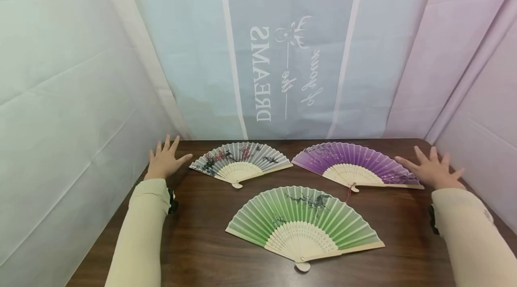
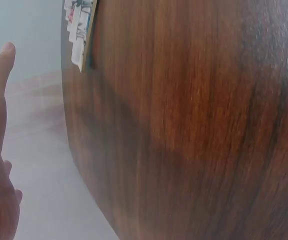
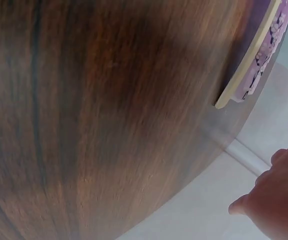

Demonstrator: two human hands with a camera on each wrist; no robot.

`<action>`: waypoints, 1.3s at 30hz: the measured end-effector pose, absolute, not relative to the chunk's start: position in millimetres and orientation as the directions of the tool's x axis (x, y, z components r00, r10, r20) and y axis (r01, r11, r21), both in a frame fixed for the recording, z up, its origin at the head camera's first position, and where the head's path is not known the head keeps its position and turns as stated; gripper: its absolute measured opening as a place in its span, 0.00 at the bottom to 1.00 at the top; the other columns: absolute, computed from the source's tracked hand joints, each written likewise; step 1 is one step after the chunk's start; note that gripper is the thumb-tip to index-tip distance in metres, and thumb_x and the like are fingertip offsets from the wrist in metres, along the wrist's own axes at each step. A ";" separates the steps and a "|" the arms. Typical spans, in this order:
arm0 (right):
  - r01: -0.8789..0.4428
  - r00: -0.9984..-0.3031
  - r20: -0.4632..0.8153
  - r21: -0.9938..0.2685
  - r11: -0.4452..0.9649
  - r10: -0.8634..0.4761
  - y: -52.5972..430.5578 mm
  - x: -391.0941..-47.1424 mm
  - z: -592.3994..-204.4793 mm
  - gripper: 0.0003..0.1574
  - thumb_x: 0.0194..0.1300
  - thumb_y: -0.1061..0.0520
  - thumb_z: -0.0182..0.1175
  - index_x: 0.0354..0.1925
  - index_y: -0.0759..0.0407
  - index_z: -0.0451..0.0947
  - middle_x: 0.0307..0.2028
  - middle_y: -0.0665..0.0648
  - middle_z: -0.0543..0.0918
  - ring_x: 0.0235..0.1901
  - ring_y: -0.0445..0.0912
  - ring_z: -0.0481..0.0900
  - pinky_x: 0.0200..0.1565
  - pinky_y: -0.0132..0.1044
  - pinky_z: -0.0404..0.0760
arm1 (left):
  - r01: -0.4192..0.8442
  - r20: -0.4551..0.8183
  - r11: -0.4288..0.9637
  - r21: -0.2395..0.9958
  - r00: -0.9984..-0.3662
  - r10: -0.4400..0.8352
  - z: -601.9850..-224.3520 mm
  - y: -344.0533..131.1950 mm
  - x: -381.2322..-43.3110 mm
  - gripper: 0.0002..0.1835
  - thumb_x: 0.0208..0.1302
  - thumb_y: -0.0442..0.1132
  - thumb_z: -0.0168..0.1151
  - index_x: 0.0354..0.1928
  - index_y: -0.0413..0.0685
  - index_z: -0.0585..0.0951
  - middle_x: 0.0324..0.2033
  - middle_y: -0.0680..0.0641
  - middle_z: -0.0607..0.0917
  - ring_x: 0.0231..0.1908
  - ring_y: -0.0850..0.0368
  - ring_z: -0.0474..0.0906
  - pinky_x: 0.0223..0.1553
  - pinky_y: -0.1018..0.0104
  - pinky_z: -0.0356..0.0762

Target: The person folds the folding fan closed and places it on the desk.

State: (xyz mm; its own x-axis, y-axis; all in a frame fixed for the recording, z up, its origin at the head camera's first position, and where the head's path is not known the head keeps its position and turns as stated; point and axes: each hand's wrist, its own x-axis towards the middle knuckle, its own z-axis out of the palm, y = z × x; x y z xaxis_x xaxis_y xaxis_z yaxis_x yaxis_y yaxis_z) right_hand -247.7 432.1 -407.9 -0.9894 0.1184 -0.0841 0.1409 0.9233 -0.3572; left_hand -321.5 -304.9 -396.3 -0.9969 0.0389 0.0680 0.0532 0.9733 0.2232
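Three folding fans lie spread out on the dark wooden table. The grey fan with red blossoms (image 1: 242,154) is at the back left, the purple fan (image 1: 359,157) at the back right, and the green fan (image 1: 303,210) nearer the front. My left hand (image 1: 164,161), fingers spread, hovers beside the grey fan's left tip and holds nothing. By the purple fan's right end, my right hand (image 1: 434,170) is likewise spread and holds nothing. The left wrist view catches a corner of the grey fan (image 2: 83,35); the right wrist view catches the purple fan's edge (image 3: 261,55).
A blue-grey cloth with mirrored lettering (image 1: 291,54) hangs behind the table (image 1: 194,242). Pale cloth walls (image 1: 72,98) stand close on the left and right sides. A red cord (image 1: 349,193) hangs from the purple fan's pivot towards the green fan.
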 end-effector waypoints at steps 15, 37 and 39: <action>0.139 -0.989 -0.103 -0.396 0.908 0.107 438.0 -246.9 -400.3 0.60 0.65 0.26 0.32 0.67 0.70 0.25 0.60 0.86 0.24 0.58 0.81 0.21 0.46 0.85 0.29 | 0.142 0.110 0.954 0.264 -0.987 0.116 -391.2 -286.8 -328.3 0.50 0.60 0.69 0.46 0.73 0.52 0.37 0.71 0.34 0.36 0.68 0.29 0.34 0.66 0.31 0.37; 0.128 -0.980 -0.196 -0.488 0.863 0.035 430.7 -241.5 -402.4 0.57 0.69 0.30 0.27 0.64 0.81 0.30 0.61 0.86 0.32 0.60 0.81 0.34 0.54 0.78 0.44 | 0.246 0.072 0.854 0.459 -0.968 0.240 -391.7 -200.0 -331.3 0.42 0.64 0.52 0.55 0.73 0.49 0.46 0.72 0.38 0.44 0.69 0.37 0.44 0.67 0.36 0.51; 0.137 -0.980 -0.195 -0.481 0.866 0.046 430.8 -239.8 -403.1 0.57 0.69 0.30 0.26 0.64 0.81 0.31 0.62 0.85 0.34 0.59 0.81 0.36 0.54 0.78 0.46 | 0.254 0.056 0.835 0.488 -0.964 0.260 -392.4 -188.7 -330.5 0.42 0.64 0.52 0.55 0.72 0.50 0.46 0.72 0.39 0.45 0.70 0.38 0.45 0.67 0.37 0.52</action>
State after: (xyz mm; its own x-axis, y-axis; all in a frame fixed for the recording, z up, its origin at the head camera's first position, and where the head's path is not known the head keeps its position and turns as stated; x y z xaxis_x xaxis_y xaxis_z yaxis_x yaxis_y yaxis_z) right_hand -239.8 430.8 -403.1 -0.9797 0.0464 -0.1948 0.1367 0.8660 -0.4810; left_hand -330.5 -188.7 -392.4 -0.9640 0.2598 0.0564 0.2537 0.8353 0.4878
